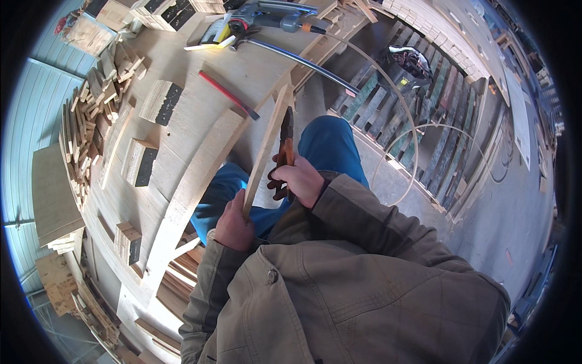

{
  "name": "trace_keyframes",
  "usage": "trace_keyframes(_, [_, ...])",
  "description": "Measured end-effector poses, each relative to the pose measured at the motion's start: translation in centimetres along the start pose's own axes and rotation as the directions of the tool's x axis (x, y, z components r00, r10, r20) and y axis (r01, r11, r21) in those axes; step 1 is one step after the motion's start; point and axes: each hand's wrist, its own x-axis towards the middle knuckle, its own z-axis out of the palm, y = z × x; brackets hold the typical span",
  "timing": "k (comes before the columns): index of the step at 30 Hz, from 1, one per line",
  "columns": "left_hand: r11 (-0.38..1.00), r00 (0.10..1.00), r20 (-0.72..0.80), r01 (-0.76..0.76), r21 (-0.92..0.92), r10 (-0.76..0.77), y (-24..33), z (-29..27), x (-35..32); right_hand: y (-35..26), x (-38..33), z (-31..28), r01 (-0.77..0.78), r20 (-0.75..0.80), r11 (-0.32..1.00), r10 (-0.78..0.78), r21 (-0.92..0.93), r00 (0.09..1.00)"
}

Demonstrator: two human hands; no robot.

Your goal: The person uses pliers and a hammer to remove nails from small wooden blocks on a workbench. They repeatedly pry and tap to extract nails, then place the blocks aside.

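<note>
Two bare hands are seen, each closed on one thing. By the left hand [235, 224], the near end of one wooden slat [265, 148] is gripped between thumb and fingers; the slat is held tilted, its far end pointed away beside the table edge. By the right hand [301, 182], one orange-and-dark hand tool [287, 150] is grasped, its dark end pointed away, just to the right of the slat; whether the two touch cannot be told. Both are held above the gap between two blue-trousered knees [330, 141].

On the table [197, 112] to the left, three pale blocks [128, 242] with black faces are set in a row from near to far. One thin strip [117, 145] is laid to their left, and one heap of offcuts [91, 115], too many to be counted, is piled beyond it. One red bar [224, 91] with a dark end is placed near the table's right edge. Farther off, one nail gun [260, 23] and one hammer [303, 63] are seen. On the right, one dark container [410, 67] is rested on one slatted pallet [433, 142], crossed by a pale hose [405, 103].
</note>
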Motion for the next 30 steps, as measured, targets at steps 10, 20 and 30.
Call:
trace_keyframes(10, [0.999,0.999,0.014,-0.034,-0.003,0.034,0.1,0.3,0.1,1.9,1.5,0.0,0.068,-0.032,0.998,-0.068,-0.020,0.997])
trace_keyframes(20, [1.000,0.999,0.030,-0.011,0.027,0.010,0.4,0.3,0.4,1.2,1.5,2.0,0.144,-0.101,0.982,-0.157,-0.121,0.982])
trace_keyframes(30, [0.999,0.997,0.069,-0.033,-0.006,0.033,-0.1,0.5,0.6,2.3,2.0,2.3,0.076,-0.123,0.981,-0.054,0.179,0.991])
